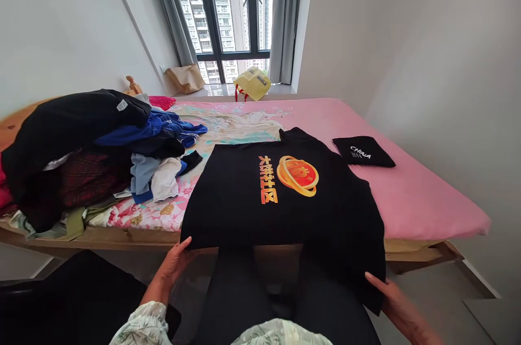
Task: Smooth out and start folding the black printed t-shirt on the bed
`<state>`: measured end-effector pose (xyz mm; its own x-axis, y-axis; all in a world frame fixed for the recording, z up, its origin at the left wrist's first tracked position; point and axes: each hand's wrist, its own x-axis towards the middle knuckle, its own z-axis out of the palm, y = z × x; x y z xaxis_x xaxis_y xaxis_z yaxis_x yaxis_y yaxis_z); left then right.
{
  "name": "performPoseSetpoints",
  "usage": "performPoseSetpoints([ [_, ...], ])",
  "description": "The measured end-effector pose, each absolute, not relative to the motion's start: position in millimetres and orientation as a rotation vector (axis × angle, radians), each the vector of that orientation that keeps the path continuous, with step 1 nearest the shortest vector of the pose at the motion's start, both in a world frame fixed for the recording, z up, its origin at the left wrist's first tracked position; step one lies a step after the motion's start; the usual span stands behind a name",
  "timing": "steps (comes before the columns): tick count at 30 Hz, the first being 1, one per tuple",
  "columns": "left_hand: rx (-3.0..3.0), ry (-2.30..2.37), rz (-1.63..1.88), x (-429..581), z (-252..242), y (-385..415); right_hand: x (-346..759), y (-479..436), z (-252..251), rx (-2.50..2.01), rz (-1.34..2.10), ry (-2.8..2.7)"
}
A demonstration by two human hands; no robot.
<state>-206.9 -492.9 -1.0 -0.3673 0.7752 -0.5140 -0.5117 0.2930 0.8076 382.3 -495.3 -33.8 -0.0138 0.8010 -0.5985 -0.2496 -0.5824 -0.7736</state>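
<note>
A black T-shirt (240,187) is spread sideways over the bed's front edge, its orange and yellow print facing up. Its hem lies to the left and the neck to the right. My left hand (176,259) pinches the near hem corner, thumb on top. The near sleeve hangs below the mattress edge, and my right hand (391,293) grips its end with the thumb on the cloth. The fingers of both hands are partly hidden beneath the fabric. Further right, a folded black garment (364,151) with white "CHINA" lettering lies flat on the pink sheet.
A tall heap of mixed clothes (89,144) covers the bed's left side. The pink sheet (423,193) extends right toward the wall. A yellow bag (253,84) and a brown paper bag (186,79) sit by the window. A black chair (73,301) stands at lower left.
</note>
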Motion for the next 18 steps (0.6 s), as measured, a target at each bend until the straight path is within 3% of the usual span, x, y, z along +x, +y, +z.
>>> performPoseSetpoints([
  [7, 0.268, 1.361, 1.386, -212.2, 2.6, -503.8, 390.0, -498.4, -21.4, -1.514, 1.514, -0.416],
  [13, 0.152, 1.595, 1.312, -215.0, 1.6, -496.6, 381.4, -507.6, -14.3, -1.417, 1.7, -0.457],
  [18, 0.216, 1.791, 1.162, -217.3, 1.2, -494.3, 379.2, -513.9, -20.0, -1.345, 1.552, -0.406],
])
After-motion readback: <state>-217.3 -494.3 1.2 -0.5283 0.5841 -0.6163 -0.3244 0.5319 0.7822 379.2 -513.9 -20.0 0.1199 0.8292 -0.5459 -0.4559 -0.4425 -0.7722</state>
